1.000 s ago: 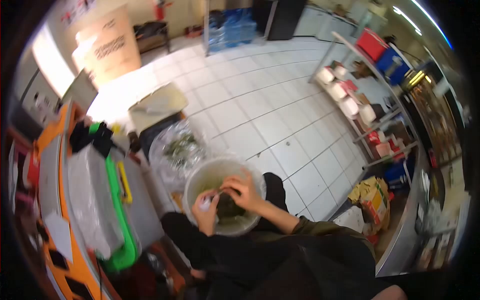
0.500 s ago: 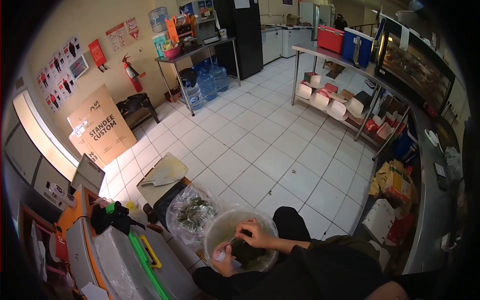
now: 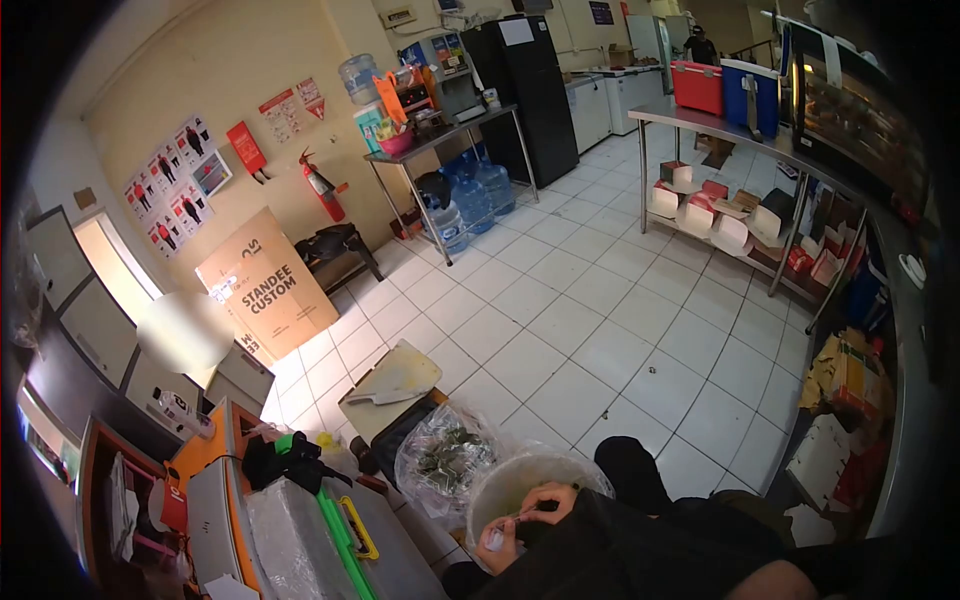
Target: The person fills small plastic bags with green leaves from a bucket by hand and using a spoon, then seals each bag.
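Note:
My left hand is closed at the left side of a whitish tub between my knees. Something small and pale shows in its fingers; I cannot make out what it is. My right hand is over the same tub, its fingers pinched together close to the left fingertips. Whatever sits in that pinch is too small to name. Dark green matter lies inside the tub, mostly hidden by my hands and dark sleeve. Touching the tub's left side is a clear plastic bag of green leaves.
A knife lies on a cutting board past the bag. To my left are a grey box and a green-edged lid. A steel table and cardboard boxes stand right. White tiled floor stretches ahead.
The camera has tilted up and turned left, so the scene sits lower and further right. My right hand has drawn nearer the left fingertips, and my dark sleeve covers more of the tub.

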The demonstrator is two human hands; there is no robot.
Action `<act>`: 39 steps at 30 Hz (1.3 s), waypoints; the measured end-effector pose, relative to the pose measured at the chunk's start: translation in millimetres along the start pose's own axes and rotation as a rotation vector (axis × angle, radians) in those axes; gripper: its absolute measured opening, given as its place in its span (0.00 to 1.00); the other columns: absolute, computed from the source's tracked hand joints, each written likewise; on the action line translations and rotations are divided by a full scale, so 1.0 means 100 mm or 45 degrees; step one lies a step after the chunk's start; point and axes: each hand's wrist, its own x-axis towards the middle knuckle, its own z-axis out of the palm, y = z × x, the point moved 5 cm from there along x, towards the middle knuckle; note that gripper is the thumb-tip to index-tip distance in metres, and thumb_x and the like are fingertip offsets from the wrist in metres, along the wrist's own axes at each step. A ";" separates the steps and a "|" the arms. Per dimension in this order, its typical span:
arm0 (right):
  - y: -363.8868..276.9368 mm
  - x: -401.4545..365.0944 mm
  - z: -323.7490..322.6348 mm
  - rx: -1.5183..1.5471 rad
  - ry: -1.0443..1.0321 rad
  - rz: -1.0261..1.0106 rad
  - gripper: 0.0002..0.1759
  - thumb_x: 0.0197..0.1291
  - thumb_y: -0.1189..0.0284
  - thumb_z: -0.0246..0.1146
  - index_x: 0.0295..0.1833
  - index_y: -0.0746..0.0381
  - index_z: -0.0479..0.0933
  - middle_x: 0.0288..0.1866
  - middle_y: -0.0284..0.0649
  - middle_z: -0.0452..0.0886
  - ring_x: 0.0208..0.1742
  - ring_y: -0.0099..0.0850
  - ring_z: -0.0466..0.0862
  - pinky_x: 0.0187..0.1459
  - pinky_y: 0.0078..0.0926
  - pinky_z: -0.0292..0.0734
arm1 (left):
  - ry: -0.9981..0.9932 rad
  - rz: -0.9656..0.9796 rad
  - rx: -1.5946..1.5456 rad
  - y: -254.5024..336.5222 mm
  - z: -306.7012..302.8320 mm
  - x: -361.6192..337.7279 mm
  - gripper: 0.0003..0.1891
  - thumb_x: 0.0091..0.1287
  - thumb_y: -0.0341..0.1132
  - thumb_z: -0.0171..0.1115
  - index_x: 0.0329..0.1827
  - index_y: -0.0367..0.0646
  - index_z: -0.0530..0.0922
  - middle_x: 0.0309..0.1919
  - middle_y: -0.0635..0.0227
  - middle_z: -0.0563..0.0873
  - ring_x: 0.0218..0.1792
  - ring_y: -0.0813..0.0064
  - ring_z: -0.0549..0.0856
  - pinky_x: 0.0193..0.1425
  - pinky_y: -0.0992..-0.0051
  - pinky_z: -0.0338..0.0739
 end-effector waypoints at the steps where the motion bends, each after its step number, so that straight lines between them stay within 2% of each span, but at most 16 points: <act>1: -0.03 0.01 -0.04 0.064 0.089 -0.009 0.04 0.48 0.73 0.65 0.29 0.62 0.78 0.29 0.35 0.79 0.33 0.26 0.79 0.40 0.24 0.69 | -0.031 -0.013 0.007 0.04 0.02 -0.01 0.10 0.55 0.33 0.66 0.34 0.36 0.78 0.26 0.69 0.81 0.23 0.84 0.77 0.21 0.85 0.71; 2: -0.07 0.00 -0.07 0.131 0.180 -0.010 0.03 0.46 0.79 0.66 0.29 0.64 0.79 0.28 0.39 0.80 0.31 0.29 0.80 0.35 0.22 0.72 | -0.061 -0.032 0.017 0.07 0.03 -0.04 0.10 0.55 0.33 0.66 0.35 0.36 0.78 0.26 0.69 0.81 0.23 0.84 0.77 0.21 0.85 0.71; 7: -0.15 0.02 -0.14 0.306 0.240 0.147 0.01 0.47 0.80 0.65 0.27 0.65 0.79 0.28 0.39 0.80 0.31 0.28 0.80 0.34 0.23 0.72 | -0.090 0.007 0.020 0.19 0.05 -0.18 0.09 0.55 0.31 0.66 0.35 0.35 0.79 0.25 0.69 0.80 0.21 0.85 0.76 0.22 0.86 0.70; 10: -0.19 0.09 -0.12 0.046 0.151 0.056 0.01 0.47 0.79 0.65 0.27 0.65 0.79 0.28 0.38 0.81 0.31 0.26 0.80 0.34 0.23 0.71 | -0.052 0.031 0.011 0.19 0.03 -0.15 0.07 0.54 0.29 0.66 0.33 0.35 0.79 0.23 0.70 0.80 0.20 0.86 0.75 0.22 0.86 0.69; 13: -0.35 0.09 -0.12 -0.058 0.196 0.024 0.03 0.48 0.78 0.65 0.28 0.65 0.78 0.28 0.37 0.81 0.30 0.25 0.80 0.36 0.21 0.70 | -0.018 0.011 0.008 0.23 0.02 -0.14 0.07 0.55 0.29 0.66 0.33 0.35 0.79 0.23 0.70 0.80 0.20 0.86 0.75 0.23 0.86 0.69; 16: -0.36 0.04 -0.11 -0.131 0.232 0.183 0.05 0.48 0.69 0.66 0.29 0.59 0.79 0.29 0.31 0.81 0.33 0.23 0.78 0.45 0.23 0.63 | -0.022 -0.010 0.050 0.40 0.03 -0.14 0.07 0.55 0.30 0.66 0.34 0.35 0.80 0.24 0.70 0.80 0.21 0.86 0.75 0.23 0.86 0.69; 18: -0.16 -0.01 -0.07 0.364 0.335 0.401 0.04 0.47 0.73 0.67 0.28 0.60 0.78 0.28 0.33 0.81 0.33 0.25 0.77 0.44 0.24 0.65 | -0.058 0.027 0.075 0.51 0.07 -0.17 0.06 0.56 0.29 0.64 0.34 0.36 0.80 0.25 0.70 0.81 0.24 0.86 0.76 0.24 0.86 0.70; 19: -0.16 -0.01 -0.01 0.373 0.219 0.423 0.04 0.47 0.73 0.67 0.28 0.60 0.78 0.28 0.33 0.81 0.33 0.25 0.77 0.44 0.24 0.65 | 0.058 0.016 0.055 0.54 0.03 -0.19 0.06 0.56 0.29 0.64 0.34 0.36 0.80 0.25 0.70 0.81 0.24 0.86 0.76 0.24 0.86 0.70; 21: -0.28 0.07 -0.09 0.004 0.215 0.206 0.03 0.46 0.77 0.66 0.27 0.62 0.77 0.29 0.35 0.81 0.33 0.26 0.76 0.42 0.24 0.67 | -0.076 0.029 0.035 0.64 0.07 -0.21 0.06 0.57 0.29 0.64 0.35 0.36 0.80 0.28 0.70 0.82 0.27 0.84 0.78 0.29 0.85 0.72; 23: -0.37 0.12 -0.04 0.063 0.202 0.203 0.04 0.45 0.79 0.65 0.25 0.63 0.76 0.27 0.35 0.80 0.33 0.26 0.76 0.41 0.23 0.67 | -0.081 0.316 0.189 0.68 0.01 -0.22 0.07 0.57 0.29 0.63 0.36 0.36 0.80 0.31 0.68 0.83 0.32 0.82 0.80 0.36 0.83 0.73; 25: -0.52 0.16 0.03 0.001 0.213 0.182 0.04 0.45 0.79 0.65 0.24 0.64 0.75 0.27 0.38 0.79 0.33 0.27 0.75 0.41 0.22 0.67 | -0.105 0.278 -0.079 0.63 -0.05 -0.24 0.07 0.57 0.30 0.63 0.36 0.36 0.79 0.31 0.66 0.83 0.34 0.80 0.80 0.40 0.80 0.73; 27: -0.50 0.23 0.05 -0.060 0.017 0.112 0.04 0.46 0.80 0.65 0.27 0.65 0.75 0.29 0.38 0.77 0.34 0.28 0.74 0.43 0.22 0.66 | -0.021 0.473 -0.002 0.73 -0.13 -0.29 0.07 0.56 0.32 0.64 0.34 0.38 0.79 0.29 0.65 0.83 0.33 0.79 0.80 0.40 0.78 0.73; 28: -0.53 0.28 0.17 -0.041 -0.190 0.087 0.04 0.46 0.80 0.65 0.27 0.65 0.75 0.29 0.38 0.77 0.34 0.28 0.74 0.43 0.22 0.66 | 0.188 0.481 -0.026 0.74 -0.26 -0.32 0.07 0.56 0.32 0.64 0.34 0.38 0.79 0.29 0.65 0.83 0.33 0.79 0.80 0.40 0.78 0.73; 32: -0.73 0.35 0.32 0.073 -0.361 0.099 0.05 0.49 0.80 0.63 0.33 0.67 0.74 0.33 0.38 0.76 0.36 0.26 0.72 0.44 0.22 0.66 | 0.279 0.571 0.088 0.91 -0.34 -0.57 0.06 0.54 0.31 0.63 0.32 0.39 0.78 0.28 0.63 0.82 0.33 0.71 0.82 0.38 0.74 0.73; 37: -0.92 0.42 0.55 -0.110 -0.433 0.102 0.05 0.50 0.80 0.63 0.31 0.69 0.74 0.29 0.37 0.76 0.35 0.25 0.73 0.42 0.21 0.67 | 0.360 0.579 0.179 0.99 -0.41 -0.59 0.05 0.53 0.30 0.62 0.32 0.40 0.78 0.28 0.62 0.82 0.32 0.64 0.82 0.37 0.72 0.73; 39: -0.87 0.43 0.53 -0.023 -0.379 0.058 0.04 0.50 0.80 0.63 0.29 0.69 0.74 0.27 0.37 0.76 0.32 0.24 0.73 0.39 0.20 0.68 | 0.380 0.579 0.163 0.97 -0.41 -0.52 0.05 0.55 0.31 0.62 0.31 0.39 0.78 0.27 0.65 0.83 0.30 0.70 0.82 0.35 0.73 0.74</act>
